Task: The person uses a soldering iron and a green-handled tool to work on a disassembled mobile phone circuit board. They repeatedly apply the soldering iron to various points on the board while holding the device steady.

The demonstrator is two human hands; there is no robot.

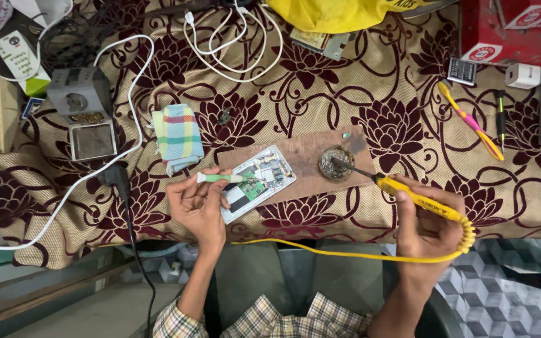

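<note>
While the left hand grips a green-handled tool between thumb and fingers, its metal tip rests on the exposed circuit board of an opened phone. The phone lies tilted on the left part of a brown wooden board, near the front edge of the table. The left hand also touches the near left corner of the phone.

The right hand is closed around the yellow handle of a soldering iron. The iron points far and left, and its dark tip sits in a round tin of flux or tip cleaner on the right part of the wooden board. A yellow cable runs from the rear of the iron, curls around the right hand, and passes left along the near table edge.

A floral maroon and tan cloth covers the table. Left of the phone lies a folded checked rag. Farther left stands a grey soldering stand with a sponge tray. White cables lie coiled at the far side, and a black cable drops over the near edge. At the right, well apart from the hands, lie a yellow and pink toothbrush and a thin dark screwdriver. A red box sits at the far right corner, with a yellow bag to its left.
</note>
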